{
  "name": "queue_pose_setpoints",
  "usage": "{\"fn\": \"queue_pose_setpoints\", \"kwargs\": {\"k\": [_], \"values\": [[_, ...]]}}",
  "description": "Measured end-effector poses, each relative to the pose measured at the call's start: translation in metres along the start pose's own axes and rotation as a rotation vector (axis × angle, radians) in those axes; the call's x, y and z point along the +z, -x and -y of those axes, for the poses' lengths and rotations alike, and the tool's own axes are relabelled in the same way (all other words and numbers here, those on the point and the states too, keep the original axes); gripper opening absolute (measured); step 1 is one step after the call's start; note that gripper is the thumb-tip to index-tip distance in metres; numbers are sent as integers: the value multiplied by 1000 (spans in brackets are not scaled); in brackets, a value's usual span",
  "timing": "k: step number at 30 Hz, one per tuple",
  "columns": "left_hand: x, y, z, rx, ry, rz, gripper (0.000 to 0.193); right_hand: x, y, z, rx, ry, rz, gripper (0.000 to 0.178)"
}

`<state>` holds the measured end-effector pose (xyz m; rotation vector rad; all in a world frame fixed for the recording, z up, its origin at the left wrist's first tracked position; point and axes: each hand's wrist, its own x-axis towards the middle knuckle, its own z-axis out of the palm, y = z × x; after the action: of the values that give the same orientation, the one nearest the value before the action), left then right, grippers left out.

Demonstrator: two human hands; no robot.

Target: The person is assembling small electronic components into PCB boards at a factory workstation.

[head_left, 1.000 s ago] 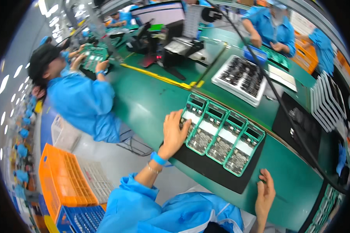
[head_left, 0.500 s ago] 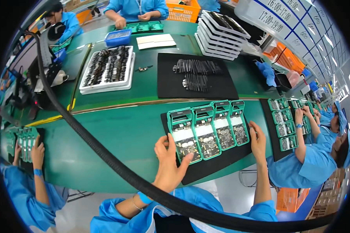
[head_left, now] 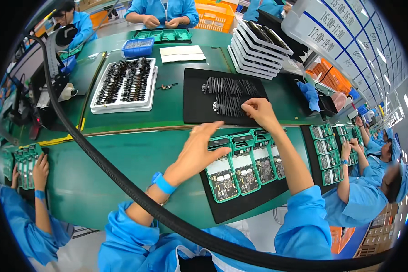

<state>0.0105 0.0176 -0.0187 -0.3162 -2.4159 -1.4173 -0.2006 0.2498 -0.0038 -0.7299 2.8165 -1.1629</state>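
Note:
Four green frames with circuit boards and white patches inside stand side by side in front of me, on a black mat. My left hand hovers over the leftmost frame's upper left corner, open, thumb and fingers apart. Further forward, my right hand reaches across the frames to rows of thin black strips on a second black mat. Its fingertips are pinched at the right end of the nearer row; whatever lies between them is too small to make out. My right forearm covers part of the right-hand frames.
A white tray of dark parts, a blue bin and stacked white trays stand beyond. A thick black cable crosses in front of me. Co-workers sit at both sides and opposite; more green frames lie at the right.
Both hands have left the sides of the green frames. My right hand has moved forward to the black strips and pinched; my left has risen toward the frames' far end.

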Motion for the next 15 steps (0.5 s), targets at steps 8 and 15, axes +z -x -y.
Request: {"fn": "queue_pose_setpoints", "kwargs": {"k": [8, 15], "values": [[18, -3, -6, -70, 107, 45, 43, -6, -2, -1, 26, -4, -104, 18], [5, 7, 1, -39, 153, -69, 32, -3, 115, 102, -117, -73, -161, 15]]}}
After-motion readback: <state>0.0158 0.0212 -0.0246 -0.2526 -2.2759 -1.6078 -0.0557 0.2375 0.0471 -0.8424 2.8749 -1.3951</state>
